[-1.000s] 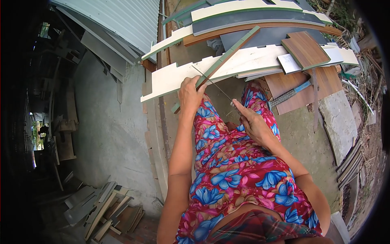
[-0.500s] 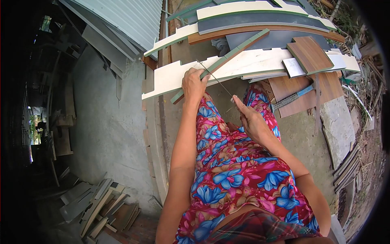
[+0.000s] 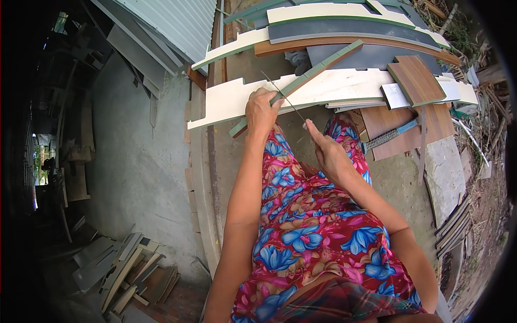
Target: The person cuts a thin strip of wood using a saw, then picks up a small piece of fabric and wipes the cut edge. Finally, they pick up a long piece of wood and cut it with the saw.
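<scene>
A long narrow green-faced wooden strip (image 3: pixel 323 65) with brown sides lies slantwise across a white board (image 3: pixel 226 102). Dark lines cross its green face at intervals. My left hand (image 3: pixel 262 109) is closed around the strip near its lower end, pressing it over the board. In my right hand (image 3: pixel 333 156) is a thin-bladed hand tool (image 3: pixel 293 109), its handle mostly hidden by my fingers. Its blade, seen nearly edge-on, lies across the strip just right of my left fingers. Whether it is a saw or a knife, I cannot tell.
A hammer (image 3: pixel 390 134) with a blue and grey handle rests on brown wood-grain panels (image 3: pixel 439 126) to the right. Another brown panel (image 3: pixel 414 81) lies over the white board. Long cut boards (image 3: pixel 344 33) span the far side. Scrap pieces (image 3: pixel 126 274) are piled at lower left.
My right hand has pushed the blade a little farther away from me across the strip. My left hand keeps its hold on the strip. The whole view has shifted slightly.
</scene>
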`<state>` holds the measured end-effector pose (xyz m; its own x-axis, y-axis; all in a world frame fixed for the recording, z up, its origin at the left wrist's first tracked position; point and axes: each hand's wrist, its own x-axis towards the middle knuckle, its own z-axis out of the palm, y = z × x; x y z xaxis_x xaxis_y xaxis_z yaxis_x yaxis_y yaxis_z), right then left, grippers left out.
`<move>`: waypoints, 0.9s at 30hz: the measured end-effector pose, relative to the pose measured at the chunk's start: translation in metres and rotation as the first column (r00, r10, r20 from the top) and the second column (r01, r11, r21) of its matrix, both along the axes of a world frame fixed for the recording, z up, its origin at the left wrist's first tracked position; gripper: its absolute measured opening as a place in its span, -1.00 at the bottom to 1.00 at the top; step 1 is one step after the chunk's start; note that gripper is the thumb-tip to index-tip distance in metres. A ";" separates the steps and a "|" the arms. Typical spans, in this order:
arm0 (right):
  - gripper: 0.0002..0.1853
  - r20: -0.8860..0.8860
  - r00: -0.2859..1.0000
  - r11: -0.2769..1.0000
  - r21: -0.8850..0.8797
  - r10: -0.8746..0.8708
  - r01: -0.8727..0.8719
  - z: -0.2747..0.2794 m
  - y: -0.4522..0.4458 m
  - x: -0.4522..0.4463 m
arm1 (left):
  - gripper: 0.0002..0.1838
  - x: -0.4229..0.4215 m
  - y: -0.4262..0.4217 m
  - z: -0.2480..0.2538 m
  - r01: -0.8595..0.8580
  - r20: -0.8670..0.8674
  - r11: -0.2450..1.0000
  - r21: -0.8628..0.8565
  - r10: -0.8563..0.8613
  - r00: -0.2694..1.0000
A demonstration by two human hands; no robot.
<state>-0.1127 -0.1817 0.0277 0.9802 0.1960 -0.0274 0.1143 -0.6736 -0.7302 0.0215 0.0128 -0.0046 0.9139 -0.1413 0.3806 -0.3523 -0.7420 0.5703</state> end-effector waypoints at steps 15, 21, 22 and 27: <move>-0.17 0.020 0.999 0.999 -0.018 0.041 -0.041 -0.009 0.003 0.009 | -0.72 0.001 -0.001 -0.005 -0.006 -0.014 1.000 -0.012 0.006 1.000; -0.20 0.028 0.997 0.997 0.025 0.072 -0.072 -0.001 -0.007 0.001 | -0.73 0.000 -0.002 -0.001 -0.025 -0.024 1.000 -0.004 0.025 0.999; -0.22 0.064 0.995 0.997 0.011 0.076 -0.077 -0.003 -0.003 0.012 | -0.73 0.000 -0.002 -0.001 -0.026 -0.017 1.000 -0.003 0.026 1.000; -0.26 0.174 0.982 0.997 0.016 0.072 -0.076 -0.023 0.032 0.082 | -0.74 0.001 -0.003 -0.001 -0.047 -0.022 0.999 0.012 0.047 0.999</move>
<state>-0.0309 -0.1500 0.0042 0.9525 0.2668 0.1467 0.2892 -0.6421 -0.7100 0.0226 0.0103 -0.0056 0.9280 -0.1021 0.3583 -0.3038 -0.7640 0.5692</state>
